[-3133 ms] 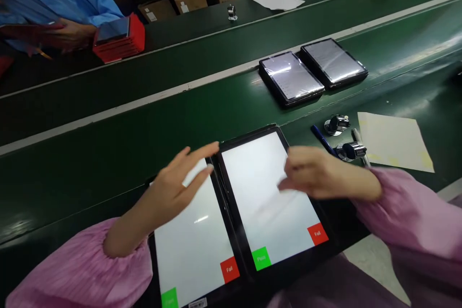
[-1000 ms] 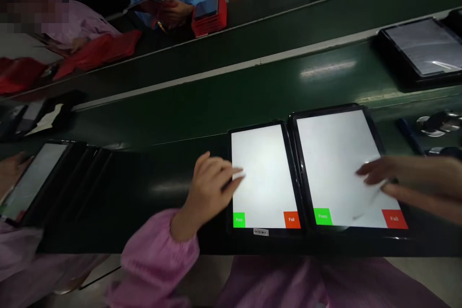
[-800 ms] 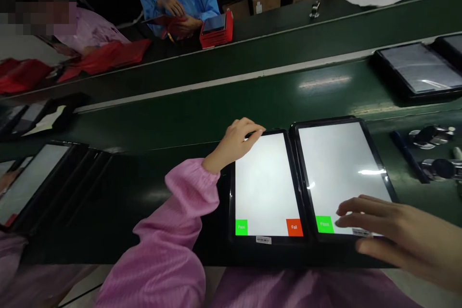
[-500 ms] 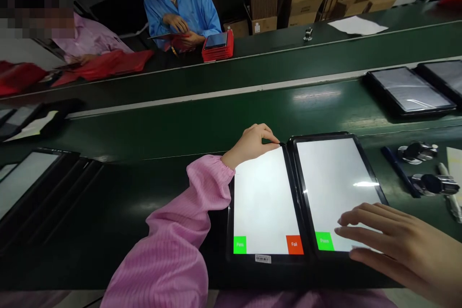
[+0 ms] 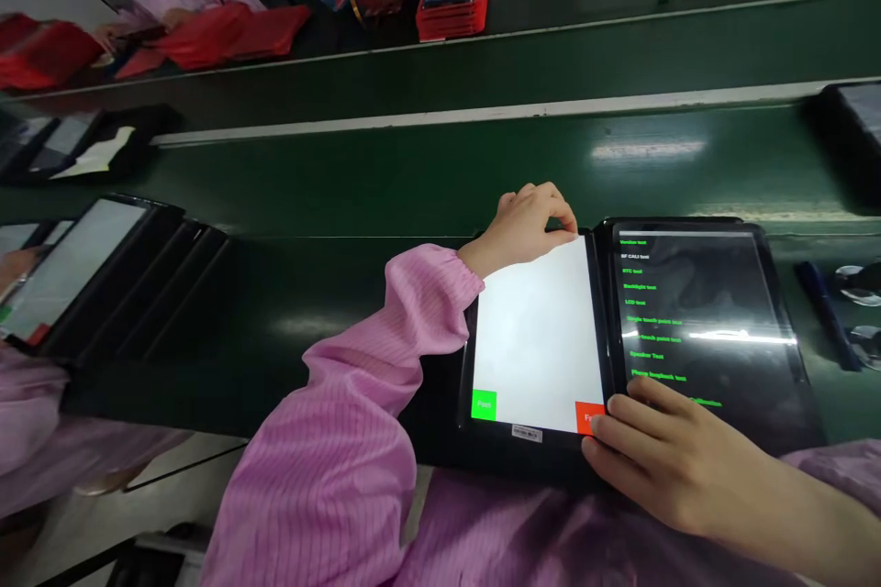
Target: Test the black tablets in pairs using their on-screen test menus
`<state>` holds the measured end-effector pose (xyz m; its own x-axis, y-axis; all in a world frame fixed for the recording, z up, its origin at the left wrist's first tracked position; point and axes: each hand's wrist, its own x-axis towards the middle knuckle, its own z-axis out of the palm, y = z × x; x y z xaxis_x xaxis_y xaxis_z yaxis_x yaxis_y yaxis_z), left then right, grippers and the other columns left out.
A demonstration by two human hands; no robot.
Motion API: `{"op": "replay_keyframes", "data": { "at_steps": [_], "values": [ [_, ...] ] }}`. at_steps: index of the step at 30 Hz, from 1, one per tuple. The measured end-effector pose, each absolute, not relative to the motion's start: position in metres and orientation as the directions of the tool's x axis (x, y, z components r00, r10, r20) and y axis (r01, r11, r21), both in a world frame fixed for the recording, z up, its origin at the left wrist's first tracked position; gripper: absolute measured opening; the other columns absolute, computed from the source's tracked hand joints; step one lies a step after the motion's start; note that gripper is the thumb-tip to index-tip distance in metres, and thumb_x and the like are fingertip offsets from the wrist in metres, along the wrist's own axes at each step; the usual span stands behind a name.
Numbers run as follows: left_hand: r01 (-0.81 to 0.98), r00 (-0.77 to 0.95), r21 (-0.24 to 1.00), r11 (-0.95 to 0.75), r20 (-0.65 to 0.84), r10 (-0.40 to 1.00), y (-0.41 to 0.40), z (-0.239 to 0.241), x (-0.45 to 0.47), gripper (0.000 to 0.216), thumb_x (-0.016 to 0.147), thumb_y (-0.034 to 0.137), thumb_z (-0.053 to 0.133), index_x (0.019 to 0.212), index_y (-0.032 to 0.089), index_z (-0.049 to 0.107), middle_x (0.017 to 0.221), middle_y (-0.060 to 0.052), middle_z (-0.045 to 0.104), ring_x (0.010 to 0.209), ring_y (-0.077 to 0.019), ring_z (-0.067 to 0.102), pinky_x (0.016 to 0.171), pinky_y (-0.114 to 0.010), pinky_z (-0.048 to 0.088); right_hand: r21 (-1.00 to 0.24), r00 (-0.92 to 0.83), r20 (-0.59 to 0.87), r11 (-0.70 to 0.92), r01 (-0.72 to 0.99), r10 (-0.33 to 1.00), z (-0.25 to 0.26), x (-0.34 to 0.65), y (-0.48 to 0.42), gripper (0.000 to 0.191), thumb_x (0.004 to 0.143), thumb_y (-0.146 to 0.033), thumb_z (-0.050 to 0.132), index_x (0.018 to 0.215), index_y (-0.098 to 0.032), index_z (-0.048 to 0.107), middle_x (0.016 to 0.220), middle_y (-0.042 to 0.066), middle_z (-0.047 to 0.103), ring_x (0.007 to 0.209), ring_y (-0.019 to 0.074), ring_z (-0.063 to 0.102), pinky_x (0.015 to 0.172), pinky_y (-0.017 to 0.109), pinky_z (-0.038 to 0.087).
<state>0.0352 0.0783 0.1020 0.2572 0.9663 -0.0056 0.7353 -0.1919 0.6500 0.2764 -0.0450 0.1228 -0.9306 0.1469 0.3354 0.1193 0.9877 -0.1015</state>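
Observation:
Two tablets lie side by side in front of me. The left tablet (image 5: 540, 330) shows a white screen with a green Pass box and a red Fail box at the bottom. My left hand (image 5: 529, 225) reaches across its top, thumb and fingers bent around the upper right corner. On the right tablet (image 5: 730, 303) is a dark screen with a list of mostly green test names. My right hand (image 5: 667, 445) hovers or rests over the lower corners where the tablets meet, fingers stretched out and holding nothing. Its fingertips are by the Fail box; contact cannot be made out.
Several tablets (image 5: 89, 261) lean in an overlapping row at left, with part of a person's hand (image 5: 15, 275) beside them. A dark blue pen (image 5: 826, 312) and metal fittings (image 5: 860, 284) are at right. Across the green bench, a person in blue sits by stacked red-cased tablets (image 5: 451, 5).
The right tablet's screen went from white with a Pass box to the dark test list. My right hand moved left toward the left tablet's Fail box. My left hand stays at the corner.

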Motion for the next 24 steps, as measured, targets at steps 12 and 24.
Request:
{"op": "replay_keyframes", "data": {
  "at_steps": [12, 24],
  "values": [
    [0.589, 0.592, 0.594, -0.548, 0.145, 0.793, -0.055, 0.144, -0.014, 0.044, 0.092, 0.06, 0.074, 0.115, 0.023, 0.074, 0.093, 0.0, 0.081, 0.082, -0.0213, 0.073, 0.083, -0.037, 0.055, -0.139, -0.863, 0.435, 0.966, 0.217, 0.256, 0.147, 0.263, 0.009, 0.025, 0.106, -0.012, 0.052, 0.089, -0.018, 0.07, 0.075, 0.001, 0.065, 0.066, 0.0153, 0.056, 0.061, 0.032, 0.044],
    [0.725, -0.014, 0.63, -0.277, 0.415, 0.91, 0.038, 0.162, -0.038, 0.008, 0.09, 0.025, 0.083, 0.085, 0.024, 0.076, 0.086, 0.006, 0.079, 0.081, -0.0117, 0.074, 0.082, -0.03, 0.063, -0.347, -0.604, 0.522, 0.797, 0.494, 0.602, 0.168, 0.287, 0.061, 0.004, 0.102, -0.034, 0.069, 0.103, -0.035, 0.072, 0.07, -0.002, 0.062, 0.054, 0.0151, 0.057, 0.049, 0.035, 0.045]
  ]
}}
